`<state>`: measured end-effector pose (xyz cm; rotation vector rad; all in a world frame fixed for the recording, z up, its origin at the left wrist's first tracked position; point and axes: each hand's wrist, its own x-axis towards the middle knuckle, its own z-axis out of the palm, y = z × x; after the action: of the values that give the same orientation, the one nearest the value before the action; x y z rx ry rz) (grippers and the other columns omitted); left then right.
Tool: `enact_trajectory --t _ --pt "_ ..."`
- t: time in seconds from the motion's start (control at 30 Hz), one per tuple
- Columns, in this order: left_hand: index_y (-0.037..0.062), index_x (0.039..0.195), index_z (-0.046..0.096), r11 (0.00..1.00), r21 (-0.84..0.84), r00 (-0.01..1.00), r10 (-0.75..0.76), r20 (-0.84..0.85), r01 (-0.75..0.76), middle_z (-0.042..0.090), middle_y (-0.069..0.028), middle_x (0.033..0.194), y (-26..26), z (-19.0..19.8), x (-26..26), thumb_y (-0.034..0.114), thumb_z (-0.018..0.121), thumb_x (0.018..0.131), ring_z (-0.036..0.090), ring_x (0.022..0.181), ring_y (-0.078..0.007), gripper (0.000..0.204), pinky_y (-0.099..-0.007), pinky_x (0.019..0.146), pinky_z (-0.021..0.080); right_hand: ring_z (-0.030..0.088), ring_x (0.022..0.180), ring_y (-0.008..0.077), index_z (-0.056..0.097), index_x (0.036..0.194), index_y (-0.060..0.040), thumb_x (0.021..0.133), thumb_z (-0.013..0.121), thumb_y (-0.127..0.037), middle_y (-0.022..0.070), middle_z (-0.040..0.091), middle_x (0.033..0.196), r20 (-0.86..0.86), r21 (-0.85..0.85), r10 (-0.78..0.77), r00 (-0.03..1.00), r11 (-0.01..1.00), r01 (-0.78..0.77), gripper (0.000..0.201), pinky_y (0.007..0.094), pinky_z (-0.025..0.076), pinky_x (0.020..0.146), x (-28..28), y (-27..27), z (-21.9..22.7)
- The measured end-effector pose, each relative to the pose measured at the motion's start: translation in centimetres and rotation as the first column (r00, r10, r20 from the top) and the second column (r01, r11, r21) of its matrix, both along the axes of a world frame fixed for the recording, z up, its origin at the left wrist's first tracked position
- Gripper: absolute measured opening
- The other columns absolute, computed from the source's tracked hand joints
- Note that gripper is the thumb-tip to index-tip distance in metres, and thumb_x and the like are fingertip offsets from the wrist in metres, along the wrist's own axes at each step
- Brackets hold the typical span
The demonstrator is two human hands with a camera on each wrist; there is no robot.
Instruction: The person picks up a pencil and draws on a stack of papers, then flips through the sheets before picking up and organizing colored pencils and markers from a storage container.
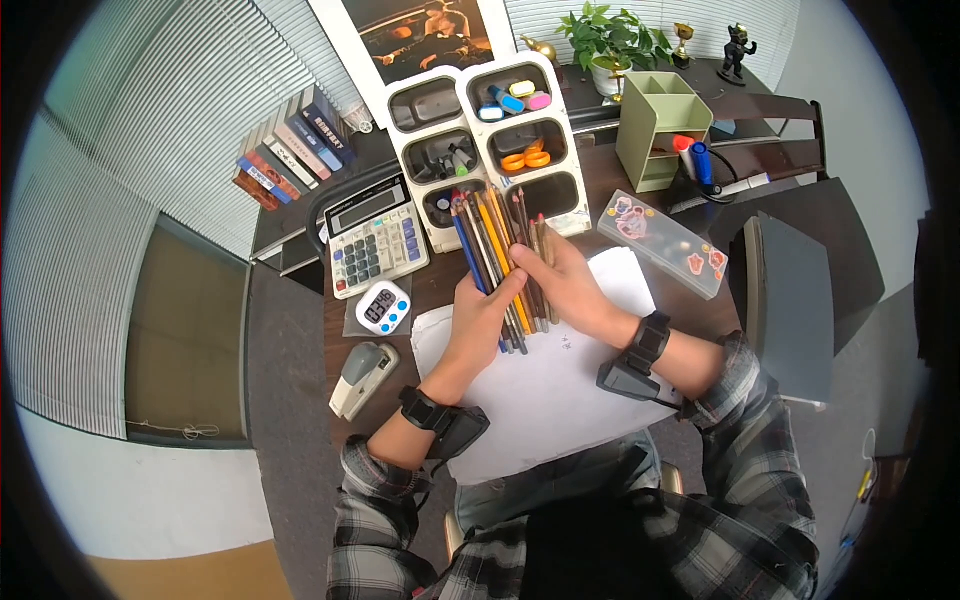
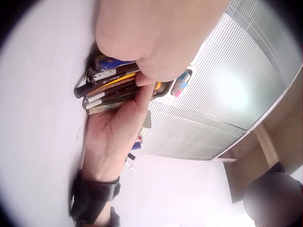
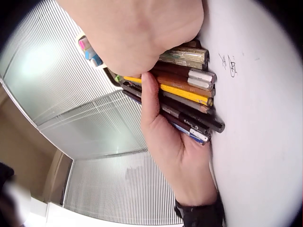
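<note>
Both hands grip one bundle of pencils and pens (image 1: 495, 250) from its two sides, above white paper (image 1: 530, 400). On the left side is the left hand (image 1: 478, 318), its thumb across the bundle; the right hand (image 1: 572, 285) wraps the other side, thumb on top near the left thumb. In the right wrist view the lower ends of the pencils (image 3: 189, 97), yellow, brown, black and silver, lie close to the paper, with the left hand (image 3: 177, 151) behind them. The left wrist view shows the same ends (image 2: 111, 87) beside the right hand (image 2: 116, 137). The fingers beneath are hidden.
Beyond the hands stands a white organizer (image 1: 477, 160) with markers and orange scissors (image 1: 526, 157). Left are a calculator (image 1: 372, 245), a timer (image 1: 383, 307) and a stapler (image 1: 363, 380). A clear pencil case (image 1: 665, 243) and a green holder (image 1: 655, 130) are at the right.
</note>
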<state>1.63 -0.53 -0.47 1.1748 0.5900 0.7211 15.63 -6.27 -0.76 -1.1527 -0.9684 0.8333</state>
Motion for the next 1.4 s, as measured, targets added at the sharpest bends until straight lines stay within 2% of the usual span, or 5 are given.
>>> enact_trajectory --t 0.63,0.83,1.03,1.2,1.4 --pt "-0.0021 0.123 0.057 0.995 -0.076 0.998 -0.062 0.009 0.063 0.066 -0.0063 0.103 0.2 -0.1 -0.1 0.013 0.063 0.097 0.066 0.089 -0.013 0.03 -0.029 0.076 0.056 0.058 0.096 0.0106 0.053 0.125 0.004 0.101 0.057 -0.02 0.0112 0.068 0.106 -0.023 0.009 0.058 0.998 0.998 -0.058 0.033 0.0306 0.05 0.086 0.4 -0.2 0.3" --pt "-0.0027 0.126 0.055 0.996 -0.055 0.997 -0.063 0.039 0.065 0.064 -0.0057 0.111 0.0 0.1 0.0 0.012 0.064 0.098 0.061 0.097 -0.0102 0.033 -0.027 0.085 0.051 0.061 0.096 0.0151 0.052 0.126 0.0049 0.101 0.058 -0.02 0.0146 0.068 0.107 0.055 -0.001 -0.047 0.997 0.999 0.047 0.036 0.033 0.05 0.088 0.1 -0.3 0.2" --pt "-0.0022 0.122 0.058 0.991 -0.098 0.996 -0.087 0.008 0.087 0.065 -0.0047 0.107 0.2 0.0 -0.2 0.014 0.065 0.097 0.062 0.092 -0.0099 0.03 -0.0267 0.081 0.052 0.062 0.098 0.0149 0.052 0.129 0.0047 0.101 0.058 -0.021 0.015 0.068 0.109 0.016 0.025 -0.022 1.0 0.999 0.022 0.038 0.0324 0.05 0.088 0.2 -0.1 0.0" --pt "-0.002 0.121 0.059 0.988 -0.122 0.996 -0.088 0.029 0.091 0.065 -0.0041 0.105 0.2 0.0 -0.2 0.014 0.065 0.097 0.062 0.09 -0.0096 0.029 -0.0263 0.078 0.052 0.056 0.108 0.0097 0.045 0.137 0.004 0.104 0.055 -0.02 0.0079 0.061 0.12 0.004 -0.069 0.154 0.988 0.986 -0.154 0.042 0.0273 0.048 0.094 0.9 -0.4 0.6" --pt "-0.0011 0.125 0.055 0.994 -0.081 0.998 -0.068 0.011 0.068 0.063 -0.0044 0.108 -0.1 0.2 -0.1 0.011 0.063 0.097 0.062 0.093 -0.0096 0.031 -0.0266 0.08 0.052 0.054 0.111 0.0108 0.042 0.14 0.0029 0.104 0.054 -0.02 0.0086 0.059 0.124 -0.026 -0.04 0.114 0.993 0.993 -0.115 0.044 0.0284 0.046 0.097 0.5 -0.5 0.9"
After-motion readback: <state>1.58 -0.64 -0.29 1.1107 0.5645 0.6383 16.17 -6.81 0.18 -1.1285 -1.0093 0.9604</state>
